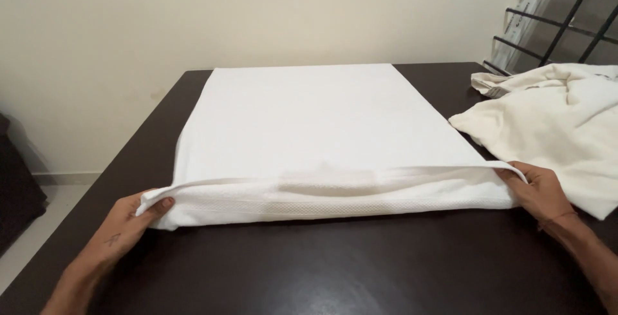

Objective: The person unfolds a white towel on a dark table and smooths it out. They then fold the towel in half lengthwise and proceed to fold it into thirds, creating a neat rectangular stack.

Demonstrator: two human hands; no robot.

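Flat on dark wooden table: large white rectangular cotton towel, folded. Left hand pinching near left corner, fingers closed on top layer's hem; right hand likewise gripping near right corner. Beside, at right: crumpled cream cloth heap.

Dark wooden table against plain cream wall; black metal rack at right; pale floor at left

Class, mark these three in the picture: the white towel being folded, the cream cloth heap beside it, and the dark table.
white towel (322,122), head view, on the flat middle of its top layer.
cream cloth heap (553,125), head view, on its broad crumpled middle.
dark table (335,270), head view, on the bare near surface.
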